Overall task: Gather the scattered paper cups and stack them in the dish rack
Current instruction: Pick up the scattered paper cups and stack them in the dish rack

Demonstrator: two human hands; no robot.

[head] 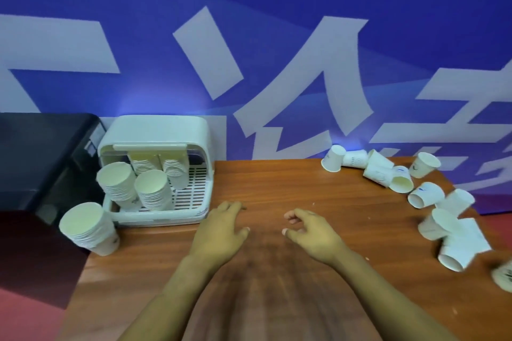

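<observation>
Both hands, the left hand [221, 227] and right hand [310, 232], rest loosely uncurled, holding nothing, on the wooden tabletop [277, 180]. White paper cups [424, 195] lie scattered far right; stacks fill the slatted plastic dish rack [199, 147] left.

Large white strokes of characters are seen on the blue wall banner [277, 36], but they are cut off and no whole character can be read. Small blue and grey marks are printed on the scattered paper cups [379, 171], too blurred to be made out.
</observation>
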